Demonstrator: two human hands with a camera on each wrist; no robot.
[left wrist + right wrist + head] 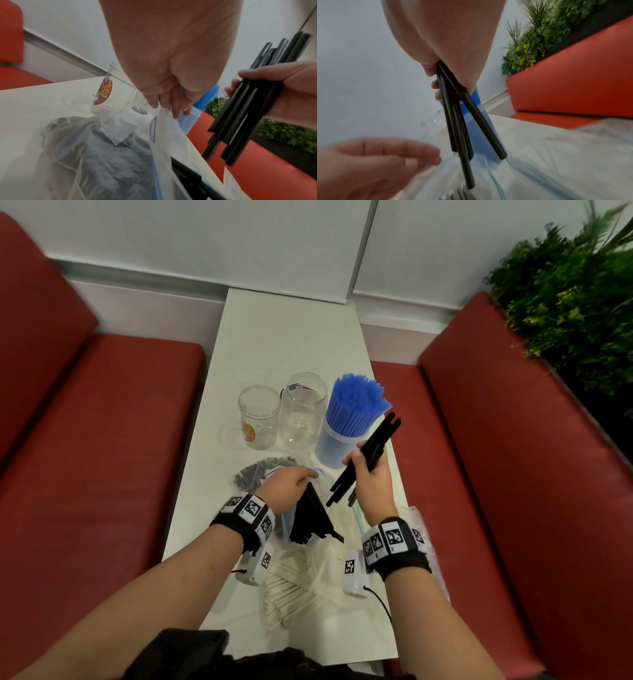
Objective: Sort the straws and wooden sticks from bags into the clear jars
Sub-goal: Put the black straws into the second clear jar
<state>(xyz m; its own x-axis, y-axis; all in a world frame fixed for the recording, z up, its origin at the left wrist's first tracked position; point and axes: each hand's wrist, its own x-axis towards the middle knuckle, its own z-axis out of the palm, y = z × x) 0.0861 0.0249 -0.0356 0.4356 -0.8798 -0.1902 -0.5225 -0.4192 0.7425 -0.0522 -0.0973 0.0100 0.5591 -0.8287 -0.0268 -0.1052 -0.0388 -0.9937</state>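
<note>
My right hand (368, 474) grips a bunch of black straws (371, 453) above the table, their lower ends hanging free (464, 135). My left hand (291, 489) pinches the rim of a clear zip bag (164, 129) that holds more black straws (310, 522). Two clear jars stand with nothing in them: a labelled one (259, 417) and a taller one (303, 409). A third jar (337, 446) to their right is packed with blue straws (356, 402). A bag of wooden sticks (291, 587) lies near the table's front edge.
The narrow white table (284, 337) runs between two red benches (96, 422) (513, 440). A green plant (575, 292) stands at the far right. Another bag with dark grey contents (253, 474) lies behind my left hand.
</note>
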